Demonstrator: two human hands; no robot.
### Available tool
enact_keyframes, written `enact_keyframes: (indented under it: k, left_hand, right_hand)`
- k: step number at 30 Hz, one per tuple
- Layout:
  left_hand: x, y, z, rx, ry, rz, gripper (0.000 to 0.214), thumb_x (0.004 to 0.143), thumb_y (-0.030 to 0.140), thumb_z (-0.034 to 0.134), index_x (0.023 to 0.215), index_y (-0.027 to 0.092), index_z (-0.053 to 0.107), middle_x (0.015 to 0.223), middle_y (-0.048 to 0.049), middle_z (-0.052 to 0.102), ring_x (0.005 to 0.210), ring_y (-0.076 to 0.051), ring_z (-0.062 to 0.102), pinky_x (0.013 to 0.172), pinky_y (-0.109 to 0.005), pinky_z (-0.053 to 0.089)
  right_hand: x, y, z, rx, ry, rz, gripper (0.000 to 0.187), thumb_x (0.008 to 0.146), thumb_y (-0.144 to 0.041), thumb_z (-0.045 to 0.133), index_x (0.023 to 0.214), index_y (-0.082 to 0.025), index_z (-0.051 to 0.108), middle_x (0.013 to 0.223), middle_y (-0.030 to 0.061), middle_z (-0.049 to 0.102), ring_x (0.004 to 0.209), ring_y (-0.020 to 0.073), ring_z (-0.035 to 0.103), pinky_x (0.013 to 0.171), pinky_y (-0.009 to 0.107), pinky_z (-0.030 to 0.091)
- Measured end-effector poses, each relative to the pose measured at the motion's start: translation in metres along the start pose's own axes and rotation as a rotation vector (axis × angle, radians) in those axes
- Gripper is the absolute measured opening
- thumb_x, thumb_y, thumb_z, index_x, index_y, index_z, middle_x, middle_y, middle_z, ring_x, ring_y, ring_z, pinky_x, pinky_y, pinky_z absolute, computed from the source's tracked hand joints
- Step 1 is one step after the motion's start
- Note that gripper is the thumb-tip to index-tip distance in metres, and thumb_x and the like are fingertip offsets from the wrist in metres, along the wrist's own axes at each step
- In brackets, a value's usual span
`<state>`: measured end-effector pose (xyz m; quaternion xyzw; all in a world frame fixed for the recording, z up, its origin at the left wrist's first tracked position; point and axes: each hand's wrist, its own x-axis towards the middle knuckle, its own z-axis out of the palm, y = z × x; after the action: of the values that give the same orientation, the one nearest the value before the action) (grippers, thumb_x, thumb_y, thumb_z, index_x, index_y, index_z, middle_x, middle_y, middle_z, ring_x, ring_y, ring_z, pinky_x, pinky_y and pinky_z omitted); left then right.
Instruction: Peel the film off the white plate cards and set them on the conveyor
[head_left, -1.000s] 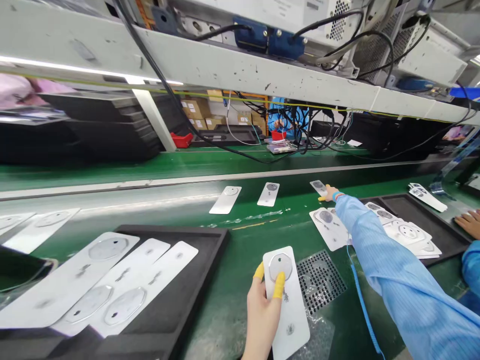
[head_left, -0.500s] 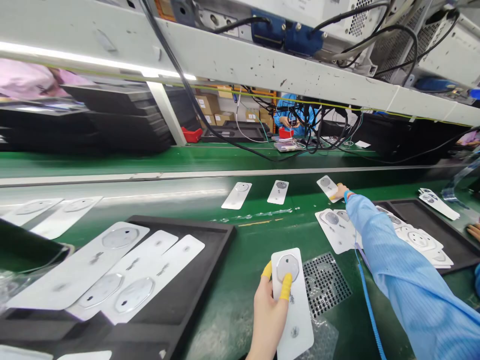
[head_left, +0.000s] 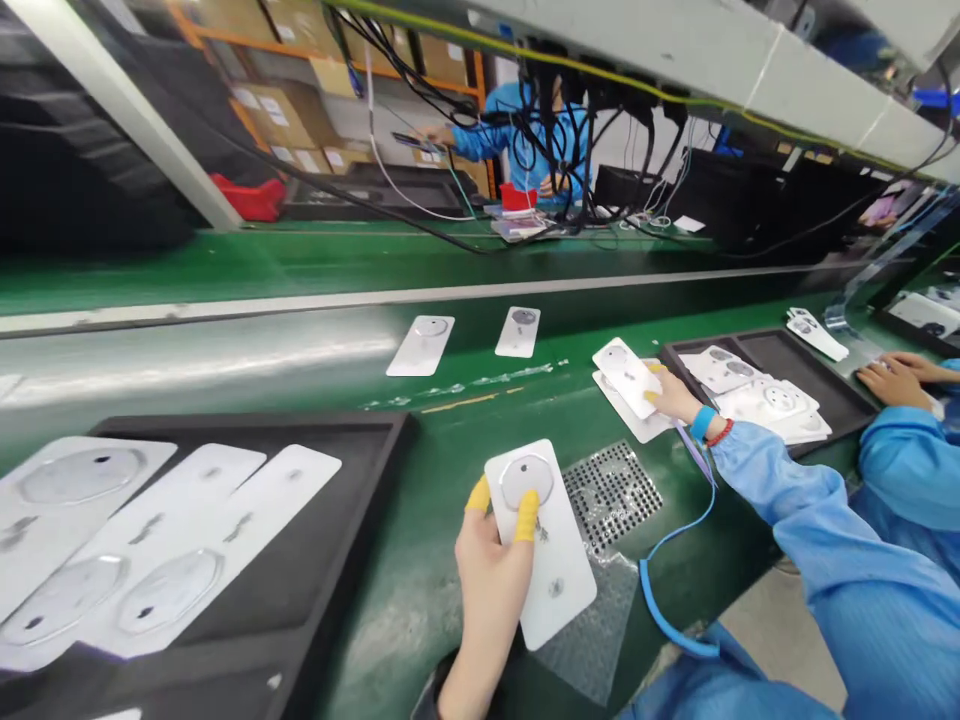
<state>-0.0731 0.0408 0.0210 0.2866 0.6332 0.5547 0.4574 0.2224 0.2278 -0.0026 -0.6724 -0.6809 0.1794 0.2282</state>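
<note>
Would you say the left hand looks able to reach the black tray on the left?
Probably yes: only green surface lies between the left hand and the black tray, though a white panel occupies the hand's grip.

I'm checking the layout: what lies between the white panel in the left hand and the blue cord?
In the head view, a black-dotted sheet and, nearer the camera, see-through plastic lie between panel and cord.

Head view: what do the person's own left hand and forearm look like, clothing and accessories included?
The left hand is ungloved apart from yellow finger covers, snug and round-tipped, on the thumb and one other finger. The wrist shows no band. The visible forearm is bare down to a dark cuff at the bottom edge.
</note>
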Motion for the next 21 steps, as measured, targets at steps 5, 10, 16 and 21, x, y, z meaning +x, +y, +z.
enact_keyframes:
  k: [5, 10, 16, 21]
  left_hand:
    - [0.006, 0.003, -0.010, 0.066, 0.104, 0.112, 0.082, 0.067, 0.038, 0.079, 0.139, 0.014, 0.047, 0.079, -0.0082, 0.075, 0.071, -0.025, 0.073, 0.064, -0.035, 0.058]
    - [0.020, -0.003, -0.020, 0.086, 0.115, 0.217, 0.083, 0.073, 0.037, 0.074, 0.146, 0.019, 0.039, 0.109, -0.0131, 0.072, 0.092, -0.026, 0.071, 0.080, -0.037, 0.056]
    - [0.016, -0.005, -0.017, 0.181, -0.065, 0.125, 0.035, 0.066, 0.044, 0.070, 0.079, 0.012, 0.076, 0.070, -0.0072, 0.072, 0.067, -0.023, 0.064, 0.056, -0.028, 0.046]
    - [-0.002, -0.003, 0.000, 0.162, -0.312, 0.012, 0.030, 0.063, 0.043, 0.076, 0.058, 0.013, 0.072, 0.052, -0.0029, 0.063, 0.049, -0.016, 0.052, 0.047, -0.024, 0.039]
  right_hand:
    - [-0.047, -0.026, 0.005, -0.077, 0.051, -0.094, 0.046, 0.088, -0.020, 0.064, 0.131, -0.013, 0.052, 0.139, 0.0207, 0.046, 0.131, 0.0368, 0.042, 0.109, 0.061, 0.033]
    - [-0.124, -0.055, 0.040, 0.011, -0.111, -0.496, 0.041, 0.076, -0.034, 0.079, 0.114, -0.024, 0.066, 0.137, 0.0096, 0.055, 0.131, 0.0318, 0.046, 0.110, 0.051, 0.041]
    - [-0.146, -0.053, 0.052, 0.214, -0.022, -0.663, 0.019, 0.093, -0.022, 0.059, 0.111, -0.022, 0.067, 0.117, 0.0107, 0.066, 0.111, 0.0234, 0.061, 0.094, 0.045, 0.055]
    - [-0.150, -0.078, 0.035, 0.242, 0.087, -0.832, 0.028, 0.093, -0.009, 0.053, 0.117, -0.018, 0.062, 0.116, 0.0140, 0.066, 0.108, 0.0247, 0.059, 0.087, 0.046, 0.056]
